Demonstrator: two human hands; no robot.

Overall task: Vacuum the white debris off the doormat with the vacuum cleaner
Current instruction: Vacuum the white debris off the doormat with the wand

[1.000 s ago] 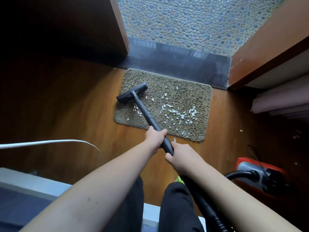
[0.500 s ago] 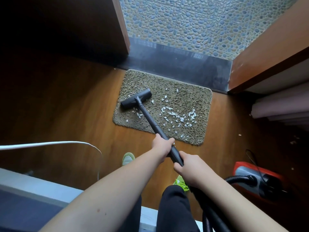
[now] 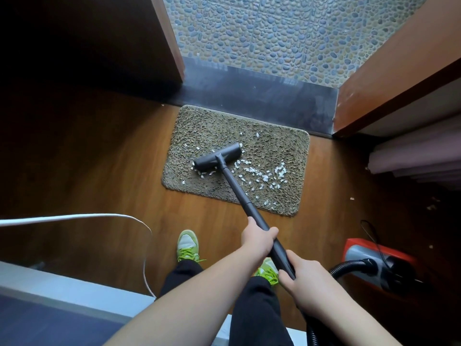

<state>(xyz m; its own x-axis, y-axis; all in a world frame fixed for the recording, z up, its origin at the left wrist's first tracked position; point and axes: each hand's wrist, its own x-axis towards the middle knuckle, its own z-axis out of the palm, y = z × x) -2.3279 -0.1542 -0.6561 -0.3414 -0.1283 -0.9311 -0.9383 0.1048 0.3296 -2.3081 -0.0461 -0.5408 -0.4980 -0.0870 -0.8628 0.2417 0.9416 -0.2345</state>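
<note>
A shaggy olive doormat (image 3: 274, 143) lies on the wooden floor before a dark threshold. White debris (image 3: 267, 174) is scattered over its middle and right half, with a few bits at the left. The black floor nozzle (image 3: 218, 157) of the vacuum cleaner sits on the mat's left-centre, its black wand (image 3: 239, 191) slanting back to me. My left hand (image 3: 258, 237) grips the wand higher up; my right hand (image 3: 303, 278) grips it just behind. The red and grey vacuum body (image 3: 381, 263) stands on the floor at the right, joined by a black hose (image 3: 349, 265).
A white cable (image 3: 74, 217) loops over the floor at left. My green shoes (image 3: 187, 245) stand behind the mat. A dark threshold (image 3: 262, 101) and pebble tiles lie beyond, a wooden door (image 3: 399, 66) at right. Stray white bits (image 3: 353, 198) lie on the floor at right.
The nozzle has been drawn back toward me and rightward across the mat's left part. Both hands have pulled back along with the wand, and my shoes have come into view.
</note>
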